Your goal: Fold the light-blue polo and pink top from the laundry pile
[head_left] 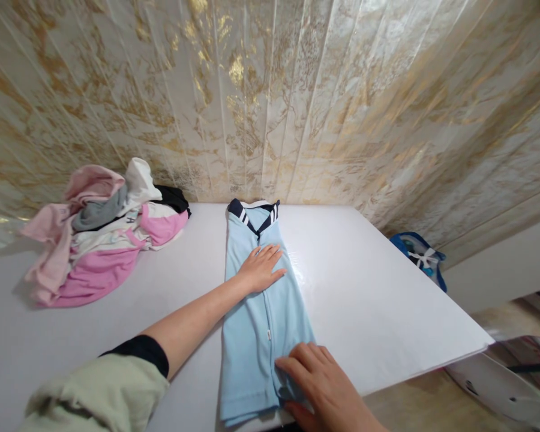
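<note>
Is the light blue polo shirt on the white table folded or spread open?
Folded: the light blue polo shirt lies as a narrow strip, no sleeves showing, sides turned inward.

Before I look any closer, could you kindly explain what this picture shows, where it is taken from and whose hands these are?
There is no machine here: a person works with bare hands. The one picture comes from a camera worn on that person's head, looking forward and down, so both hands are the wearer's own. The left hand lies flat and open on the middle of a light blue shirt, which is folded lengthwise into a narrow strip, its dark striped collar at the far end. The right hand rests on the shirt's near right corner; whether it pinches the cloth I cannot tell. The shirt lies on a white table. At the table's far left sits a loose pile of clothes in pink, white and grey. Beyond the right edge a blue bag shows.
</note>
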